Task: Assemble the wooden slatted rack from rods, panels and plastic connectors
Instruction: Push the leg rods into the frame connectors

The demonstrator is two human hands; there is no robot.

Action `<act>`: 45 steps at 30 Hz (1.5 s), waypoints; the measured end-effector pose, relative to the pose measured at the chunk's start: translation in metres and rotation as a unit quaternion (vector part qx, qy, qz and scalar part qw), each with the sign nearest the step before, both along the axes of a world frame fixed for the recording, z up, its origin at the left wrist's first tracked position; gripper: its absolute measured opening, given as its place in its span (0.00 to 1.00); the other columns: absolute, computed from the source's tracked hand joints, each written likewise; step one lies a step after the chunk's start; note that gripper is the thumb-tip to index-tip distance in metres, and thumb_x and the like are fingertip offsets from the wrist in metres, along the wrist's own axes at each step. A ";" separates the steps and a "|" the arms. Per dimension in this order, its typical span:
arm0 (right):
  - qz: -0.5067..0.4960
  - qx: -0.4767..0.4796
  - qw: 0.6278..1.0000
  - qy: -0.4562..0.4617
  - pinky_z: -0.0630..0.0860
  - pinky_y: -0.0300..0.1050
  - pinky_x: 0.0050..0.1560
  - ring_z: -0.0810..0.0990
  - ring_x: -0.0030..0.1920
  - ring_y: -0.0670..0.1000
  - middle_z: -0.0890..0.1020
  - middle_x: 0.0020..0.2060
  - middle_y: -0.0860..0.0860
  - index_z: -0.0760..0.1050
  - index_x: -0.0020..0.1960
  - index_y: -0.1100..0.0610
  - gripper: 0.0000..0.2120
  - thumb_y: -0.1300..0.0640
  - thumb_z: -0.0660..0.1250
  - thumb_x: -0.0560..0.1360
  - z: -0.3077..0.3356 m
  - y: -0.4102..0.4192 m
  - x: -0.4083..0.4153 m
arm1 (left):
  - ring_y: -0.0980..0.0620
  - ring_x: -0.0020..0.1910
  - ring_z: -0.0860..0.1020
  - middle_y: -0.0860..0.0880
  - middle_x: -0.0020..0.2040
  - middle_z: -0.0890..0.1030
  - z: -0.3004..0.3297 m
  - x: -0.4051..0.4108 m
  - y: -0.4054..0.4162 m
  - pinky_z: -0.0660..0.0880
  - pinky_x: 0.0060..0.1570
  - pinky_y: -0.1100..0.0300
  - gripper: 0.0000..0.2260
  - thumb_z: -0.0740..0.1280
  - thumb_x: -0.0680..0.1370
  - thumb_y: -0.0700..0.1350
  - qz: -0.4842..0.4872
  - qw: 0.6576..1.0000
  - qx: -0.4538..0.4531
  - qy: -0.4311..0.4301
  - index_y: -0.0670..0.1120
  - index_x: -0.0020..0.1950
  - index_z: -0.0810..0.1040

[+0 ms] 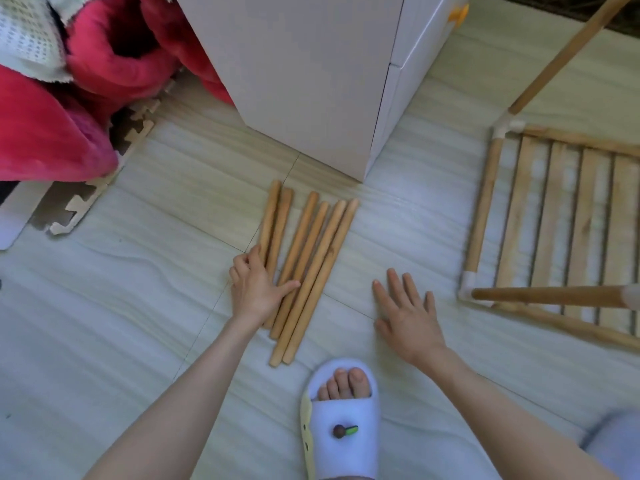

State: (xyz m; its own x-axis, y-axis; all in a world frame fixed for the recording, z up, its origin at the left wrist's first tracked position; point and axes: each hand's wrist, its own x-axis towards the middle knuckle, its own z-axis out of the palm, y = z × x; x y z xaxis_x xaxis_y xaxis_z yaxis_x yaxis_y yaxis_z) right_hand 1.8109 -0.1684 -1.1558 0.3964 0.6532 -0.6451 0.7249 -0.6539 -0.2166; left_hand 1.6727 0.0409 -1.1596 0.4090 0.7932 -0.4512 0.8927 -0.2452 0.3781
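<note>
Under left hand (254, 289), rods' (304, 265) middles hidden; rack (561, 233) cut off right.

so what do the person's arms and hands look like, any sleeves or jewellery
Both arms are bare to the edge of the picture: no sleeves, gloves, watch or bracelets show. The left hand and right hand carry no visible rings, and the nails look short and unpainted.

The left hand (254, 289) holds some sticks (304, 268) on the floor (121, 306). The right hand (407, 313) is flat and spread out.
</note>
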 end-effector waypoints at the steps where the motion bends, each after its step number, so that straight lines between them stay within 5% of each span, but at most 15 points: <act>1: -0.004 -0.003 1.000 0.003 0.41 0.61 0.72 0.34 0.75 0.55 0.34 0.75 0.50 0.39 0.76 0.48 0.30 0.50 0.52 0.81 0.000 0.000 -0.002 | 0.40 0.68 0.59 0.41 0.68 0.60 0.000 0.002 -0.001 0.62 0.65 0.51 0.45 0.75 0.68 0.55 0.001 1.000 -0.011 0.011 0.43 0.75 0.53; 6: -0.006 -0.001 1.000 0.009 0.41 0.60 0.72 0.33 0.75 0.54 0.34 0.75 0.50 0.38 0.76 0.48 0.31 0.49 0.52 0.81 -0.002 0.000 -0.002 | 0.40 0.67 0.63 0.41 0.66 0.65 -0.001 0.009 -0.002 0.66 0.64 0.50 0.39 0.74 0.70 0.51 0.009 0.998 -0.044 0.033 0.39 0.72 0.58; 13: -0.009 -0.003 1.000 0.019 0.39 0.60 0.72 0.32 0.74 0.54 0.33 0.75 0.50 0.38 0.76 0.48 0.31 0.50 0.52 0.81 0.000 -0.002 0.000 | 0.42 0.54 0.76 0.41 0.52 0.79 0.002 0.009 0.003 0.73 0.49 0.54 0.17 0.71 0.72 0.45 0.014 0.998 -0.057 0.024 0.38 0.56 0.75; 16: -0.011 -0.005 1.000 0.023 0.38 0.60 0.72 0.32 0.74 0.54 0.33 0.74 0.50 0.38 0.76 0.49 0.31 0.51 0.52 0.81 0.000 -0.002 0.000 | 0.46 0.48 0.76 0.44 0.47 0.80 0.010 0.007 0.004 0.69 0.42 0.60 0.10 0.70 0.73 0.43 0.022 0.997 -0.073 0.013 0.40 0.51 0.76; 22: -0.014 -0.020 0.998 0.054 0.39 0.60 0.73 0.32 0.74 0.53 0.33 0.74 0.49 0.39 0.76 0.48 0.30 0.50 0.53 0.81 0.004 0.001 0.005 | 0.52 0.43 0.76 0.49 0.45 0.79 0.021 0.004 0.001 0.70 0.40 0.65 0.09 0.70 0.74 0.41 0.070 0.987 -0.139 -0.046 0.44 0.52 0.77; 27: -0.115 -0.031 0.984 0.136 0.44 0.58 0.73 0.35 0.75 0.55 0.39 0.76 0.52 0.49 0.77 0.50 0.26 0.48 0.53 0.81 0.023 0.018 0.004 | 0.49 0.44 0.81 0.46 0.44 0.82 0.041 0.000 -0.001 0.78 0.45 0.57 0.10 0.72 0.73 0.39 0.153 0.955 -0.224 -0.122 0.41 0.52 0.78; 31: -0.199 0.081 0.947 0.238 0.55 0.46 0.72 0.58 0.74 0.54 0.61 0.74 0.56 0.64 0.72 0.58 0.21 0.51 0.53 0.82 0.073 0.044 0.001 | 0.53 0.37 0.80 0.45 0.40 0.81 0.084 0.013 -0.012 0.76 0.36 0.63 0.09 0.71 0.73 0.37 0.171 0.930 -0.255 -0.201 0.38 0.52 0.77; 34: -0.324 0.174 0.865 0.341 0.74 0.46 0.57 0.78 0.56 0.53 0.78 0.59 0.56 0.73 0.62 0.61 0.18 0.51 0.54 0.82 0.126 0.057 0.009 | 0.55 0.35 0.80 0.48 0.39 0.81 0.128 0.030 -0.029 0.75 0.32 0.67 0.06 0.71 0.73 0.37 0.115 0.926 -0.262 -0.248 0.41 0.49 0.78; 38: -0.361 0.268 0.812 0.372 0.70 0.37 0.33 0.76 0.37 0.47 0.79 0.43 0.53 0.75 0.55 0.63 0.16 0.54 0.54 0.82 0.200 0.049 0.025 | 0.62 0.35 0.79 0.52 0.39 0.82 0.195 0.051 -0.062 0.73 0.35 0.69 0.09 0.73 0.71 0.38 -0.007 0.920 -0.250 -0.301 0.44 0.49 0.78; 41: -0.364 0.337 0.794 0.350 0.68 0.37 0.31 0.73 0.33 0.48 0.77 0.39 0.56 0.76 0.50 0.64 0.15 0.55 0.55 0.82 0.250 0.026 0.038 | 0.59 0.40 0.81 0.51 0.43 0.83 0.247 0.068 -0.079 0.75 0.39 0.66 0.13 0.75 0.68 0.45 -0.069 0.909 -0.241 -0.333 0.45 0.51 0.78; 45: -0.361 0.421 0.797 0.238 0.71 0.38 0.31 0.75 0.32 0.48 0.76 0.36 0.56 0.74 0.48 0.64 0.15 0.54 0.56 0.81 0.317 -0.013 0.057 | 0.57 0.38 0.79 0.51 0.40 0.81 0.313 0.095 -0.109 0.75 0.39 0.66 0.06 0.70 0.74 0.41 -0.112 0.885 -0.217 -0.396 0.46 0.48 0.75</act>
State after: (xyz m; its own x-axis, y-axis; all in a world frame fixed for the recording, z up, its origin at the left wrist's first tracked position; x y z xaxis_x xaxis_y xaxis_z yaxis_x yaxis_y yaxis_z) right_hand 1.8677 -0.1817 -0.8385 0.7066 0.6461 -0.2884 -0.0710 -0.3407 -0.9375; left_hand 1.7675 -0.0683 -0.8467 0.8585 0.4744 -0.1945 0.2527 -0.0613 0.9656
